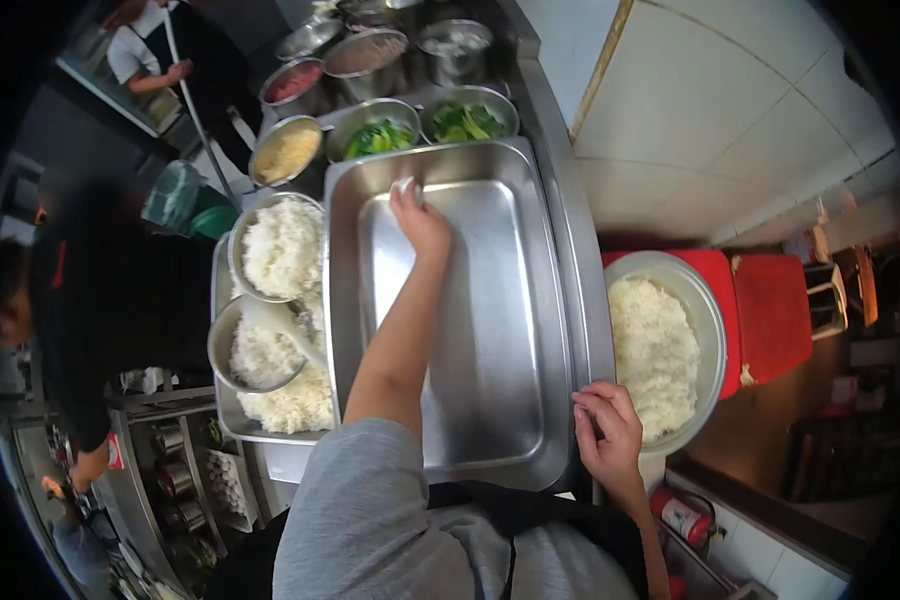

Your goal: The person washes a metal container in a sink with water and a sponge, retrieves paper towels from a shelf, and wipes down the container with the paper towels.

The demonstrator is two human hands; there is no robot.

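Note:
My left hand [420, 220] reaches into the far left part of a large, shallow steel tray [480, 330]. Its fingers are closed on a small white wad [404, 187], perhaps a cloth or tissue; most of it is hidden in the grip. The tray's bottom is bare and shiny. My right hand [610, 435] is at the counter's right edge, loosely bent with thumb and fingers apart, and nothing shows in it. Just beyond it stands a big round tub of cooked rice [655, 350].
Left of the tray, steel bowls of rice [280, 250] sit over a rice-filled pan [295, 405], with a pale scoop [285, 325]. Behind are bowls of greens [375, 135] and other food. A red stool [770, 310] is at right. Co-workers [80, 310] stand at left.

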